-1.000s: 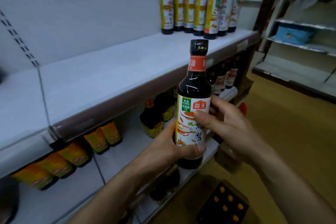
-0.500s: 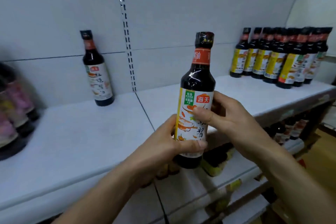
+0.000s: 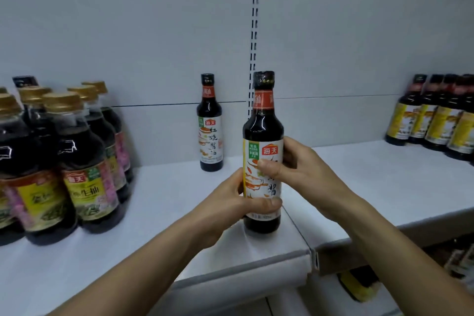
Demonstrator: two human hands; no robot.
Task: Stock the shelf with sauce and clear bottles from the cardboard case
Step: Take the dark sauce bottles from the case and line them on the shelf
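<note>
Sauce bottle (image 3: 263,151): dark glass, upright, black cap, orange neck band, white label with red 海天 logo and the character 酱; held just above the white shelf (image 3: 166,202) near its front edge.
Left hand (image 3: 232,202): fingers clenched round the lower label, thumb across the front.
Right hand (image 3: 298,164): fingers wrapped round the label's middle, thumb on the front.
Second matching bottle (image 3: 210,123): behind and left of the held bottle, against the back panel, label reading 红烧酱油.
Gold-capped bottles (image 3: 84,161): far left of it, 海天 生抽.
Yellow-labelled bottles (image 3: 436,120): far right.
</note>
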